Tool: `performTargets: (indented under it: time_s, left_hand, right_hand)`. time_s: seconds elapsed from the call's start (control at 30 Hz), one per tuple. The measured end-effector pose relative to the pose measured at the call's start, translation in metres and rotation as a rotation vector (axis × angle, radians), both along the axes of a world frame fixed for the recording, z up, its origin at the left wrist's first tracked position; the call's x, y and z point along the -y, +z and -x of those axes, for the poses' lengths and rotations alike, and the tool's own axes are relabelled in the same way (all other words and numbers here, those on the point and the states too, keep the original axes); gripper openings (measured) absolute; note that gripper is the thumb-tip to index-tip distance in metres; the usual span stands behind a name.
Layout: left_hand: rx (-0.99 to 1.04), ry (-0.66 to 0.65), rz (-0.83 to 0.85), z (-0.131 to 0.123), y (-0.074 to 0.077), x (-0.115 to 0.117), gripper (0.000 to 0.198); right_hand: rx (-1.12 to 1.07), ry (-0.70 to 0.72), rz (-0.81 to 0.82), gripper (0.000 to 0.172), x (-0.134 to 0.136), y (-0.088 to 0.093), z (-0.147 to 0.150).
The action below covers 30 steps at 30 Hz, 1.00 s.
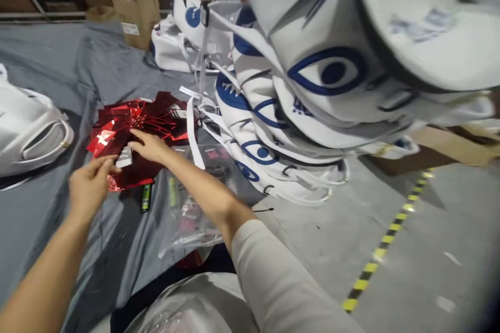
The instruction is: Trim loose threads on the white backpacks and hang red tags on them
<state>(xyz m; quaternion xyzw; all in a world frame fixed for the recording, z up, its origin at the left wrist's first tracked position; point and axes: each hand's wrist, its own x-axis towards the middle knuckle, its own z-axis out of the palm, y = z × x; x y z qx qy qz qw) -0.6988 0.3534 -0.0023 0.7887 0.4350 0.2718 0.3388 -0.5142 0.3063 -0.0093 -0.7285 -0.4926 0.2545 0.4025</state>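
Note:
A pile of shiny red foil pieces lies on the grey cloth, bunched at its middle with flat ends spread outward. My right hand reaches over its near side, index finger stretched out and touching the foil, thumb apart below. Beside that thumb sits a small white label. My left hand is at the near left edge of the pile, thumb and index finger pinched together close to the label. What that pinch holds, if anything, is too small to make out. A green-and-black marker-like stick rests just below the foil.
White bags with blue eye designs are stacked at right and overhang. Another white bag lies left. A clear plastic bag is near me. Behind stands a cardboard box. Yellow-black tape marks the floor.

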Motion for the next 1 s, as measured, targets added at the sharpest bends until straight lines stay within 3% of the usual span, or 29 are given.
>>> performTargets:
  time_s: [0.1,0.17,0.23,0.27,0.33,0.4,0.47,0.53,0.6,0.7,0.83,1.0]
  left_hand:
    - [0.22,-0.059,-0.17,0.004,0.041,0.029,0.029]
    - [0.344,-0.193,-0.153,-0.003,0.072,0.066,0.032]
    - [0.446,-0.374,-0.007,-0.018,0.099,0.113,0.032]
    - [0.468,-0.481,0.084,-0.028,0.109,0.138,0.027]
    - [0.415,-0.736,0.256,-0.051,0.116,0.189,0.017]
    - [0.236,-0.998,0.412,-0.074,0.105,0.236,0.018]
    - [0.029,-1.121,0.577,-0.094,0.077,0.273,0.02]
    - [-0.123,-1.055,0.673,-0.109,0.039,0.293,0.021]
    - [-0.189,-0.907,0.648,-0.118,0.002,0.298,0.025]
    - [-0.219,-0.747,0.531,-0.123,-0.033,0.29,0.028]
    - [-0.212,-0.701,0.347,-0.134,-0.045,0.287,0.023]
    - [-0.181,-0.824,0.215,-0.16,-0.041,0.297,0.024]
  right_hand:
    - [0.027,0.001,-0.225,0.043,0.098,-0.002,0.008]
    - [0.058,-0.219,-0.243,0.037,0.18,-0.01,0.003]
    - [0.177,-0.621,-0.094,0.037,0.256,-0.021,-0.009]
    - [0.276,-0.758,0.056,0.037,0.287,-0.027,-0.015]
    - [0.423,-0.805,0.344,0.036,0.333,-0.038,-0.024]
    - [0.48,-0.754,0.476,0.037,0.358,-0.047,-0.029]
    - [0.476,-0.749,0.446,0.035,0.368,-0.054,-0.03]
    - [0.459,-0.777,0.362,0.034,0.373,-0.062,-0.031]
    - [0.422,-0.81,0.264,0.035,0.376,-0.072,-0.032]
    - [0.34,-0.858,0.103,0.035,0.381,-0.088,-0.036]
    - [0.218,-0.84,-0.07,0.033,0.385,-0.102,-0.039]
    - [0.077,-0.775,-0.176,0.031,0.39,-0.099,-0.043]
